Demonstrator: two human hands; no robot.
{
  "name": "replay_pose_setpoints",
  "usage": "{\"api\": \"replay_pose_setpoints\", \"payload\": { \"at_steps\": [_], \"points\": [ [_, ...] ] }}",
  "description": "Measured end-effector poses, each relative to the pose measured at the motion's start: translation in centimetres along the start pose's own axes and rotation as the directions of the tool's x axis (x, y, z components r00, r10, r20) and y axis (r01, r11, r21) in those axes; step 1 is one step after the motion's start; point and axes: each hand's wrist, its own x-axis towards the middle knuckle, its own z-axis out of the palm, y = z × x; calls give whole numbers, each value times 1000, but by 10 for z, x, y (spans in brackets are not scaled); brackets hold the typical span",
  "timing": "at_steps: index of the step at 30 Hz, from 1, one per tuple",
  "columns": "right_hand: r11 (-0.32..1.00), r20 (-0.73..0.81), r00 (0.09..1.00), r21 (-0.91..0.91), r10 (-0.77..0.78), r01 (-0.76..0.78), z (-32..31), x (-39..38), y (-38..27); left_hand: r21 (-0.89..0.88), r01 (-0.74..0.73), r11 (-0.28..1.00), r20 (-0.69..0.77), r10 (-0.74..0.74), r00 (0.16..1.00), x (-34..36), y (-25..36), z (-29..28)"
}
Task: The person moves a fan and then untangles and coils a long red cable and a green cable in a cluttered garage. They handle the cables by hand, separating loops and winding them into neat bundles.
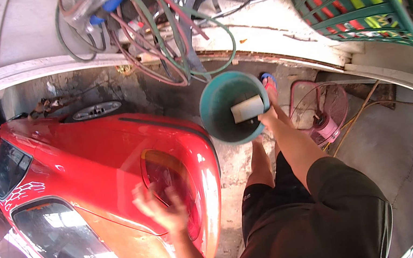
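Note:
A teal-green bucket [215, 106] hangs in front of my legs, its inside facing up toward me. My right hand [269, 117] is closed on the bucket's right rim. A pale rectangular block [247, 109] lies in the bucket; I cannot tell what it is made of. Over at the left, my left hand [163, 208] is raised with its fingers spread and slightly blurred, holding nothing. Behind it in the picture is the tail light [177, 180] of a red car [96, 153]; whether the hand touches the car I cannot tell.
Green and reddish hoses [175, 41] dangle from a cluttered white ledge [256, 33] ahead. A green plastic basket [377, 7] of colourful items sits at the upper right. On the floor to my right is a pink fan [325, 125] beside a thin stick [346, 130].

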Motion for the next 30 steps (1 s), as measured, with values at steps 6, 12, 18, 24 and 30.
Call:
{"api": "replay_pose_setpoints", "payload": {
  "at_steps": [6,12,18,24,30],
  "points": [
    [977,-6,998,-208,-57,55,10,62,48,417,227,880,-117,-196,974,10,-105,-45],
    [865,342,846,-150,-410,479,-13,10,-16,178,425,887,-247,-378,892,8,-130,-38],
    [505,232,461,194,-857,841,-104,-193,-311,153,494,856,-285,-441,851,1,-127,-46],
    [-453,37,-459,-257,-888,854,-154,-299,-618,201,477,856,-241,-428,871,9,-132,-53],
    [-256,309,-8,-774,-951,580,-155,-295,-679,188,510,840,-258,-459,850,7,-135,-57]
  ]
}}
